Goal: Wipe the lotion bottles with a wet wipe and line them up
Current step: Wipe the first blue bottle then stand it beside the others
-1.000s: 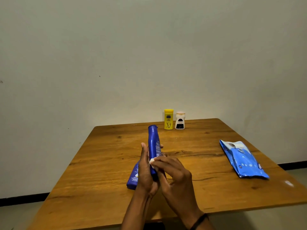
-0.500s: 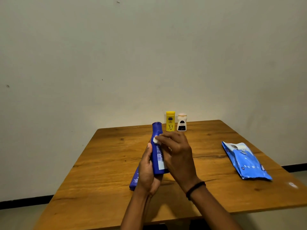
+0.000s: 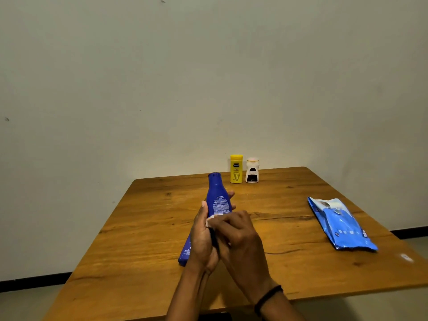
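My left hand (image 3: 202, 237) grips the lower part of a tall blue lotion bottle (image 3: 217, 198), held upright above the table with its cap up. My right hand (image 3: 236, 237) presses a small white wet wipe (image 3: 210, 221) against the bottle's lower body; most of the wipe is hidden under the fingers. A second blue bottle (image 3: 184, 252) lies flat on the table behind my left hand, mostly covered by it. At the far edge, a yellow bottle (image 3: 236, 169) and a white bottle (image 3: 252, 170) stand upright side by side.
The wooden table (image 3: 143, 228) stands against a plain wall. A blue wet-wipe pack (image 3: 340, 224) lies at the right side, its flap open. A small white scrap (image 3: 405, 257) sits near the right front corner.
My right hand has slid the wipe from near the bottle's neck down to its lower body. The bottle stays upright in my left hand.
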